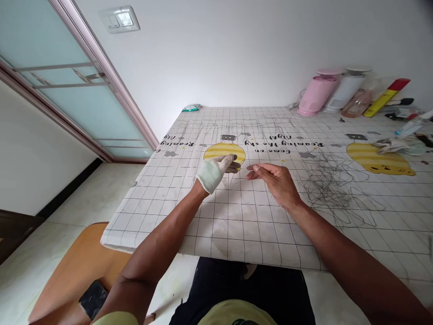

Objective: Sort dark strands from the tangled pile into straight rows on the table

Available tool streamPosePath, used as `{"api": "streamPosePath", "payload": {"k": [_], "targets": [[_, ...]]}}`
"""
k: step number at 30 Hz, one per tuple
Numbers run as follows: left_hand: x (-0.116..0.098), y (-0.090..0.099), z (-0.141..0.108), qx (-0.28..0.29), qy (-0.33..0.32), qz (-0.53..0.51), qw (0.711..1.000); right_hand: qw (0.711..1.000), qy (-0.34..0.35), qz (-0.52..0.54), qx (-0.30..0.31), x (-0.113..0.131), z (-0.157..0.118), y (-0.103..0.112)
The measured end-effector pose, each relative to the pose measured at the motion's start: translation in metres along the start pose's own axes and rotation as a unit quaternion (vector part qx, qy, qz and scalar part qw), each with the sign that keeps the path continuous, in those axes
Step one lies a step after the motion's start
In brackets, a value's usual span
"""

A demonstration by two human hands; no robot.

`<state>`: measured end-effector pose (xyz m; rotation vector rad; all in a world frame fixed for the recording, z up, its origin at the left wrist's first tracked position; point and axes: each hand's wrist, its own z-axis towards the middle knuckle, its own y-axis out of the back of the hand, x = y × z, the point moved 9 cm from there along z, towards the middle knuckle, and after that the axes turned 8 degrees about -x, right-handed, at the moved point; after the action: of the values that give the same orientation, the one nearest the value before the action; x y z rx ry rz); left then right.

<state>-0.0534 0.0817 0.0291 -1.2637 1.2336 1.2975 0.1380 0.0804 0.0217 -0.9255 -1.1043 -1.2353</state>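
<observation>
My left hand (221, 169) wears a pale knitted glove with grey fingertips and is over the yellow striped balloon print. Its fingers are drawn together; whatever they pinch is too fine to make out. Just to the right is my bare right hand (274, 178), thumb pressed against the forefinger, its contents also too small to name. A faint thin line shows between the two hands. Beside my right forearm lies a loose tangle of thin dark wire (331, 185) on the tablecloth. More thin strands (216, 126) are laid out along the table's far side.
A checked tablecloth (237, 225) covers the table. At the back right stand a pink cylindrical device (318, 95), a white one (343, 92), and a yellow-and-red box (385, 99). A crumpled glove (404, 145) lies at right. An orange stool (67, 266) holds a dark phone (94, 299).
</observation>
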Motion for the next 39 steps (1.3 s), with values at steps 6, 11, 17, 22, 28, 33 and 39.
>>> {"api": "streamPosePath", "payload": {"k": [6, 11, 17, 22, 28, 33, 39], "targets": [[0.010, -0.017, 0.006, 0.048, 0.030, 0.010, 0.998, 1.000, -0.006, 0.002, 0.029, -0.002, -0.002, -0.010], [0.006, -0.010, 0.009, 0.027, 0.026, 0.026, 0.999, 0.993, -0.048, 0.091, 0.065, -0.005, -0.002, -0.016], [0.008, 0.006, 0.013, 0.034, 0.032, 0.048, 0.998, 0.969, -0.118, 0.171, 0.131, -0.013, -0.005, -0.024], [0.009, 0.012, 0.014, 0.060, 0.007, 0.089, 0.994, 0.934, -0.202, 0.178, 0.234, -0.031, -0.015, -0.036], [0.016, 0.008, 0.014, 0.091, 0.006, 0.096, 0.991, 0.915, -0.269, 0.101, 0.284, -0.049, -0.025, -0.036], [0.016, 0.014, 0.020, 0.058, 0.015, 0.067, 0.996, 0.944, -0.207, 0.046, 0.253, -0.034, -0.018, -0.028], [0.011, 0.021, 0.018, 0.023, 0.029, 0.037, 0.999, 0.976, -0.076, -0.057, 0.196, -0.011, -0.004, -0.011]]}}
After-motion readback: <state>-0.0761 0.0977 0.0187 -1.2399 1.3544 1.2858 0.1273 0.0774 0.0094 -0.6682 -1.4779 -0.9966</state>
